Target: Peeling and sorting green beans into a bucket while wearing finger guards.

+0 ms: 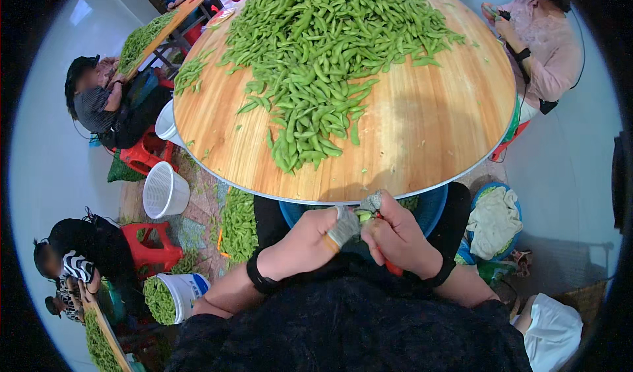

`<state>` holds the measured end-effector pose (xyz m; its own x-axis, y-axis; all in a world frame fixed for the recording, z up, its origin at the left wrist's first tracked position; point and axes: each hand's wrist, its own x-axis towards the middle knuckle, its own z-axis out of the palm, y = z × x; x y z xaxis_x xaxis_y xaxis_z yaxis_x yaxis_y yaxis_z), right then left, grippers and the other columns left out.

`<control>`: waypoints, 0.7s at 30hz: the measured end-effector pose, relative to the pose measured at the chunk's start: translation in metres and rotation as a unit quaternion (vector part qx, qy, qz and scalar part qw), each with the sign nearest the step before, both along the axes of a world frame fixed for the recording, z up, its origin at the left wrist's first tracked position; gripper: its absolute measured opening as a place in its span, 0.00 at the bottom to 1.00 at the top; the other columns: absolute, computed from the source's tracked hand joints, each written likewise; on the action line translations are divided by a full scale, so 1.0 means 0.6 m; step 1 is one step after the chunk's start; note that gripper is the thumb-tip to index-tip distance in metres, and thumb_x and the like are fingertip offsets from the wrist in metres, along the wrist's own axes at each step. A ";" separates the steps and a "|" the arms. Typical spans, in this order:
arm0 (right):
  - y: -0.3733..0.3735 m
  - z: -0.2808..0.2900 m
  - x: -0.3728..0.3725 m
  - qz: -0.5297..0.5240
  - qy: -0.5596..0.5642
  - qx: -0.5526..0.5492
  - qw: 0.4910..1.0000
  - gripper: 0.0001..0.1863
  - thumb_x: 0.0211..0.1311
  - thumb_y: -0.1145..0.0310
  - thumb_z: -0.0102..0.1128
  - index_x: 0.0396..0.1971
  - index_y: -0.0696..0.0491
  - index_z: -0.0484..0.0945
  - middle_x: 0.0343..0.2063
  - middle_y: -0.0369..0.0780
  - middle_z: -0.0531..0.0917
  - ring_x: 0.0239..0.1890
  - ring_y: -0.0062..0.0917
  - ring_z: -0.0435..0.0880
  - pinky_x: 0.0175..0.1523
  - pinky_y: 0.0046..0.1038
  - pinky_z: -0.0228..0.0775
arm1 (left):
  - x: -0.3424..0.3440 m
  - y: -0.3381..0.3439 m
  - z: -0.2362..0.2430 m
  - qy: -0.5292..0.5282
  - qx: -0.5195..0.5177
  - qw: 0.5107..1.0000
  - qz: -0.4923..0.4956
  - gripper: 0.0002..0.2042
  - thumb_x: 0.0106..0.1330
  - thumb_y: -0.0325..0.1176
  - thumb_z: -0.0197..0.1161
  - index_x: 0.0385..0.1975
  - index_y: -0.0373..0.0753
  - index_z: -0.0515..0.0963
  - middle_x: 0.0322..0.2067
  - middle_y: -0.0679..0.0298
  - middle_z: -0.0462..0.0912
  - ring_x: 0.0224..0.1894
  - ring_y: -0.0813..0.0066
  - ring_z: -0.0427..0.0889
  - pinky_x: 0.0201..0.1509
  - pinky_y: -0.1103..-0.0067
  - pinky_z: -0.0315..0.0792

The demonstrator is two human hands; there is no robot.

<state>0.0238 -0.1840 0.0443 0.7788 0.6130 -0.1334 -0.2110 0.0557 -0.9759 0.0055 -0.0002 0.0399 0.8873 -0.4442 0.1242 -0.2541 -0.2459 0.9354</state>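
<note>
Just beyond the near edge of the round wooden table (422, 141), both my hands are closed and close together. My left hand (310, 237), with a grey cloth cover on its fingers, grips a green pod (364, 216) at its tip. My right hand (402, 237), also with a grey finger cover, is shut on a red-handled tool (394, 267) beside that pod; its working end is hidden. Beneath them a blue basin (436, 207) sits between my legs. A large pile of green pods (330, 35) covers the middle and far part of the table.
Several co-workers (541, 55) sit around this and other tables. At left are a white basket (165, 190), red stools (161, 247), loose pods (237, 223) on the floor and a white bucket (188, 296). At right, a pale cloth (494, 223) lies on a blue container.
</note>
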 end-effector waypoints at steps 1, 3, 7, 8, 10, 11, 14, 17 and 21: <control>-0.003 -0.001 -0.002 0.014 0.037 0.006 0.999 0.07 0.60 0.77 0.36 0.36 0.53 0.62 0.16 0.34 0.69 0.09 0.15 0.66 0.15 0.16 0.58 | -0.002 0.007 -0.001 0.118 -0.037 0.992 -0.022 0.05 0.65 0.29 0.53 0.36 0.35 0.72 0.24 0.61 0.76 0.27 0.73 0.74 0.34 0.75 0.69; -0.010 -0.004 -0.003 0.036 0.076 -0.011 0.996 0.04 0.60 0.75 0.39 0.36 0.54 0.62 0.15 0.34 0.69 0.10 0.17 0.68 0.15 0.19 0.60 | -0.004 0.026 -0.001 0.347 -0.109 0.929 -0.065 0.04 0.66 0.28 0.51 0.34 0.35 0.71 0.23 0.61 0.74 0.26 0.73 0.72 0.33 0.75 0.68; -0.016 -0.029 -0.010 -0.013 -0.167 -0.163 0.972 0.08 0.59 0.71 0.49 0.33 0.56 0.61 0.14 0.42 0.71 0.14 0.35 0.75 0.18 0.32 0.66 | -0.012 0.016 -0.031 0.095 0.045 0.993 -0.049 0.06 0.63 0.29 0.52 0.31 0.32 0.68 0.20 0.55 0.70 0.26 0.62 0.74 0.31 0.71 0.68; -0.018 -0.034 -0.013 -0.048 -0.287 -0.211 0.933 0.09 0.57 0.71 0.51 0.33 0.57 0.61 0.14 0.45 0.73 0.15 0.40 0.76 0.19 0.35 0.68 | -0.013 0.016 -0.032 0.068 0.091 0.992 -0.047 0.06 0.64 0.30 0.52 0.33 0.33 0.69 0.21 0.55 0.71 0.26 0.60 0.74 0.32 0.71 0.69; -0.021 -0.035 -0.009 -0.022 -0.317 -0.240 0.917 0.11 0.55 0.71 0.54 0.32 0.58 0.62 0.16 0.49 0.73 0.20 0.46 0.77 0.22 0.40 0.69 | -0.014 0.015 -0.032 0.012 0.184 0.982 -0.042 0.07 0.65 0.33 0.52 0.36 0.35 0.71 0.22 0.55 0.73 0.27 0.57 0.76 0.34 0.70 0.70; -0.022 -0.035 -0.007 -0.009 -0.332 -0.254 0.908 0.12 0.53 0.70 0.55 0.32 0.58 0.62 0.16 0.51 0.74 0.23 0.49 0.77 0.24 0.42 0.70 | -0.014 0.016 -0.030 0.006 0.196 0.978 -0.069 0.07 0.63 0.32 0.53 0.36 0.35 0.71 0.24 0.53 0.73 0.29 0.55 0.76 0.34 0.69 0.71; -0.020 -0.045 -0.003 0.032 -0.383 -0.306 0.871 0.12 0.53 0.70 0.56 0.30 0.58 0.63 0.16 0.47 0.75 0.20 0.45 0.77 0.23 0.38 0.69 | -0.010 0.023 -0.010 -0.009 0.230 0.967 -0.113 0.07 0.61 0.31 0.55 0.34 0.35 0.70 0.26 0.48 0.74 0.32 0.49 0.76 0.34 0.66 0.71; -0.019 -0.045 -0.009 0.045 -0.396 -0.362 0.842 0.11 0.52 0.70 0.56 0.29 0.57 0.64 0.17 0.48 0.75 0.21 0.45 0.78 0.24 0.39 0.70 | -0.023 0.044 0.003 -0.011 0.235 0.970 -0.059 0.08 0.60 0.31 0.55 0.34 0.34 0.69 0.26 0.47 0.74 0.32 0.45 0.75 0.33 0.63 0.70; -0.032 -0.018 0.023 0.080 -0.416 -0.405 0.810 0.08 0.53 0.71 0.54 0.28 0.55 0.65 0.20 0.48 0.75 0.24 0.45 0.78 0.26 0.39 0.71 | -0.056 0.125 0.004 0.030 0.236 0.967 0.093 0.14 0.62 0.36 0.56 0.43 0.35 0.72 0.30 0.48 0.78 0.34 0.51 0.79 0.35 0.66 0.72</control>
<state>0.0375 -0.2033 0.0334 0.7245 0.6892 -0.0124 0.5978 -0.6372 -0.4863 -0.0283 0.0746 0.0423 0.9568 -0.2705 -0.1069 -0.1134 -0.6854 0.7193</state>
